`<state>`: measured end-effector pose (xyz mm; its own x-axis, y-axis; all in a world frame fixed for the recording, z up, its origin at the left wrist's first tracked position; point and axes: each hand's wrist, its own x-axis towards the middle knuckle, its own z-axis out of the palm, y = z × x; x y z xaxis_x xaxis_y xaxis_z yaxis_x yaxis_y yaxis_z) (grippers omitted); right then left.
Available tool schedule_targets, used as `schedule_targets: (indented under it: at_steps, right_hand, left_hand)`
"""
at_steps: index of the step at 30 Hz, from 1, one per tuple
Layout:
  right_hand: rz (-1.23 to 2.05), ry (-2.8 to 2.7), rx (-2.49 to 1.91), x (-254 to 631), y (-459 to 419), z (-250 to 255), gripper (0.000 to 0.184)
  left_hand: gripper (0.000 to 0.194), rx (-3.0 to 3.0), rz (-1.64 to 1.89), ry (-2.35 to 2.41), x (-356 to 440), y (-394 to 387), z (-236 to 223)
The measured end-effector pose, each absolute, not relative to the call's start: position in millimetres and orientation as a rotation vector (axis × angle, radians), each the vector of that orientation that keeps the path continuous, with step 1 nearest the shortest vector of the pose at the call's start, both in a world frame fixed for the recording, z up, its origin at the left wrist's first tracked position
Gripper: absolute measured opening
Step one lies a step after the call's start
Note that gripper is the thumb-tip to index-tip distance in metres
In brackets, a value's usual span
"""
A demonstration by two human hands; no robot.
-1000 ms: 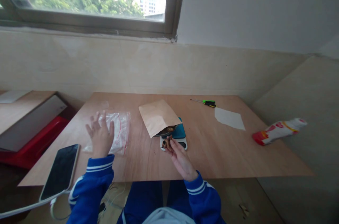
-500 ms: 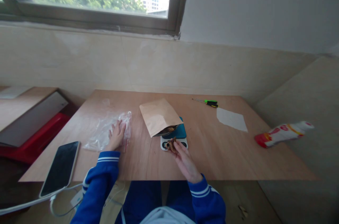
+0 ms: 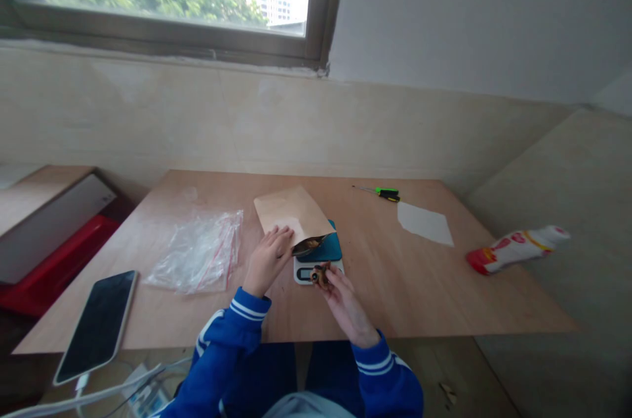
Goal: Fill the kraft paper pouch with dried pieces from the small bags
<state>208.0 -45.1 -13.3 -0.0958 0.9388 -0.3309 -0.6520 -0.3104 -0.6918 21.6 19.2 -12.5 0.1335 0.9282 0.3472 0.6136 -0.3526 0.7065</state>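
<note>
Pinching dark pieces in right hand over scale; open left hand on kraft envelope.

One left hand, one right hand, one kraft paper bag, one digital scale, one zip bag, one phone, one screwdriver, one white sheet, brown pieces (too small to count).
</note>
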Motion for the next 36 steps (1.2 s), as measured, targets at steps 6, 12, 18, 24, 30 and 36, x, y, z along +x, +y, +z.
schedule_targets:
  at_steps: [6, 12, 18, 24, 30, 36]
  right_hand:
    - [1.438, -0.553, -0.943, 219, -42, -2, 0.029]
    - [0.981, -1.020, -0.995, 226, -14, 51, 0.023]
    - [0.722, -1.419, -0.706, 202, 46, 119, 0.017]
    - [0.612, -2.003, -0.588, 176, 99, 134, 0.013]
    - [0.589, -2.318, -0.598, 174, 104, 129, 0.021]
    - [0.574, -2.511, -0.652, 167, 95, 140, 0.034]
  left_hand:
    - [0.028, 1.764, 1.250, 1.607, 8, 29, 18]
    - [0.029, 1.846, 1.179, 1.744, 3, 43, 97]
    - [0.034, 1.789, 1.091, 1.793, -14, 58, 113]
    - [0.039, 1.756, 1.105, 1.757, -23, 53, 104]
    - [0.044, 1.808, 1.087, 1.801, -20, 51, 103]
    - [0.047, 1.724, 1.156, 1.810, -18, 53, 102]
